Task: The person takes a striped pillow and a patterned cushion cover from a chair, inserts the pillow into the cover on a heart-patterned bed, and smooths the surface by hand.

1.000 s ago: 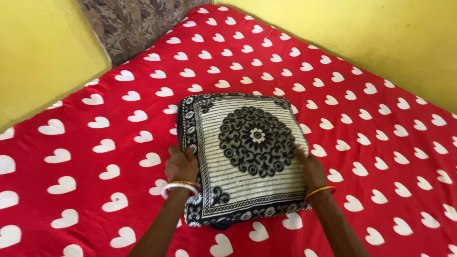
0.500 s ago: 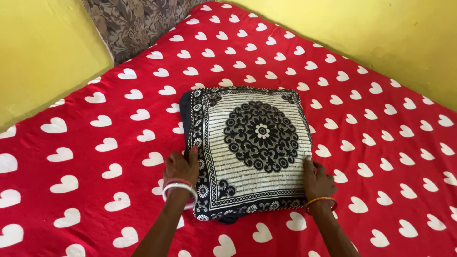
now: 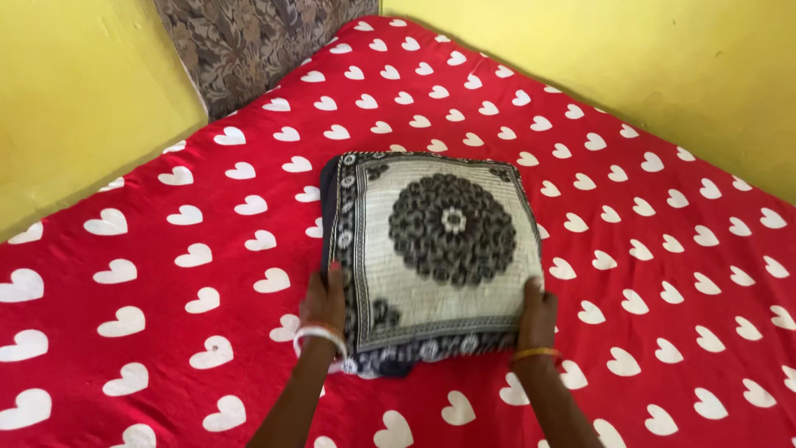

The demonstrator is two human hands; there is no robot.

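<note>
Black-and-cream folded blanket [image 3: 435, 257] lies flat on bed [image 3: 663, 249] between my hands: left hand [image 3: 325, 303] grasps its left edge, right hand [image 3: 537, 314] its right.

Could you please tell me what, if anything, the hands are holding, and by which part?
Both hands grip the folded black-and-white patterned cloth: the left hand at its near left edge, the right hand at its near right corner.
</note>
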